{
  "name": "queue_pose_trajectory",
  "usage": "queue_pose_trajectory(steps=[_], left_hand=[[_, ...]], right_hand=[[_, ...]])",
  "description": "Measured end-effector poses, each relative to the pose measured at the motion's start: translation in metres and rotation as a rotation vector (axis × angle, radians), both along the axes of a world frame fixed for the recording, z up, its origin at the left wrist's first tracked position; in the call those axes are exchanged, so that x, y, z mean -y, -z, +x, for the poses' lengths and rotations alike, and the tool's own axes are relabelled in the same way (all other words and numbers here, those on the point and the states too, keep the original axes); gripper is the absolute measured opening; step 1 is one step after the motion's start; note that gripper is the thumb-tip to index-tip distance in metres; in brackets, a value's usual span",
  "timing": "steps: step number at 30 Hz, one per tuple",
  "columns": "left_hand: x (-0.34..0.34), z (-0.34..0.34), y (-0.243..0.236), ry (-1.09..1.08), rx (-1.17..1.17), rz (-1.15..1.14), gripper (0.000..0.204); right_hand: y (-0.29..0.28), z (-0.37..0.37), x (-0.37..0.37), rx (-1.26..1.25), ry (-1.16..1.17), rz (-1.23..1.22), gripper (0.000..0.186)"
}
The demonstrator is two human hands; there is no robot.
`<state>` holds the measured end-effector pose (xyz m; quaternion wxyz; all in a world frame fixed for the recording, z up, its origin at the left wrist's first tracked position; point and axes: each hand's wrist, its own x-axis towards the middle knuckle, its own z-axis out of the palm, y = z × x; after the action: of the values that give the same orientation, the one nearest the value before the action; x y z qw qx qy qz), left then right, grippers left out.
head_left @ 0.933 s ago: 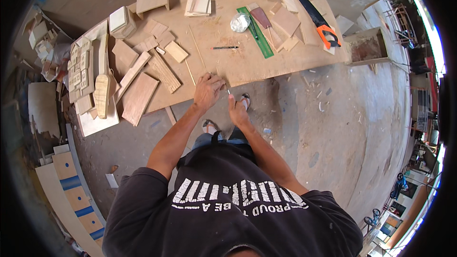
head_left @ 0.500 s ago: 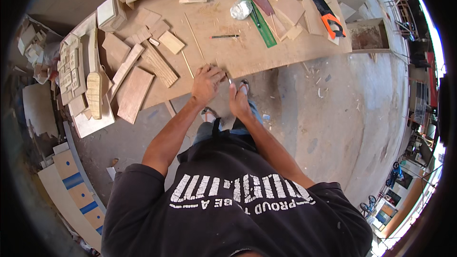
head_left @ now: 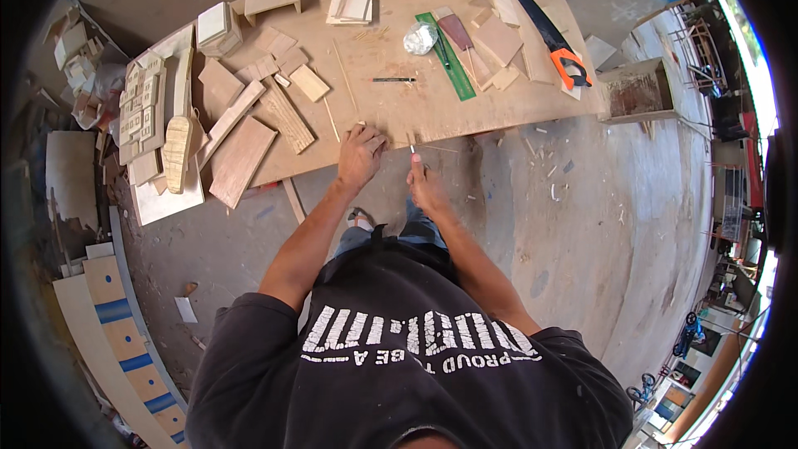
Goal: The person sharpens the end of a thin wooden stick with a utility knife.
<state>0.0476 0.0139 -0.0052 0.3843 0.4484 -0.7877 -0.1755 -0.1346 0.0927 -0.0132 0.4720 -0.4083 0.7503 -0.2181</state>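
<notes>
My left hand (head_left: 362, 155) is at the front edge of the wooden table (head_left: 274, 168), fingers curled together; what they pinch is too small to make out. Just to its right and nearer to me, my right hand (head_left: 427, 186) is closed round a small tool with a short, pale blade-like tip (head_left: 412, 149) pointing away from me. A thin wooden strip (head_left: 439, 148) shows beside that tip, past the table edge. Other thin strips lie beyond my left hand, one close to its knuckles (head_left: 332, 120). A dark pencil (head_left: 393, 80) rests farther back.
Wood blocks and boards (head_left: 243, 162) crowd the table's left, beside a carved house-like panel (head_left: 143, 108). Toward the right lie a green ruler (head_left: 455, 75), a chisel-like tool with a reddish handle (head_left: 454, 31), a clear-wrapped bundle (head_left: 420, 38) and an orange-handled saw (head_left: 570, 69).
My right hand has drawn slightly away from my left, and the gap between them is wider. The tool's tip and a thin strip show more plainly. The whole view has shifted a little.
</notes>
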Motion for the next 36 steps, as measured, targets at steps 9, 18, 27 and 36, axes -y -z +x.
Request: queue_pose_trajectory(steps=[9, 18, 27, 36], left_hand=[[-0.010, 0.001, -0.019, -0.036, 0.057, 0.004, 0.014], [-0.008, -0.007, -0.048, -0.036, -0.192, 0.020, 0.015], [-0.003, -0.027, -0.052, -0.210, -0.275, 0.131, 0.013], [0.012, -0.038, -0.042, -0.311, -0.778, 0.731, 0.013]], right_hand=[[-0.053, 0.001, 0.021, -0.381, -0.076, -0.638, 0.034], [-0.066, -0.011, 0.061, -0.334, -0.321, -0.760, 0.032], [-0.101, -0.004, 0.072, -0.347, -0.308, -0.668, 0.028], [-0.061, -0.041, 0.107, 0.067, -0.177, -0.526, 0.024]])
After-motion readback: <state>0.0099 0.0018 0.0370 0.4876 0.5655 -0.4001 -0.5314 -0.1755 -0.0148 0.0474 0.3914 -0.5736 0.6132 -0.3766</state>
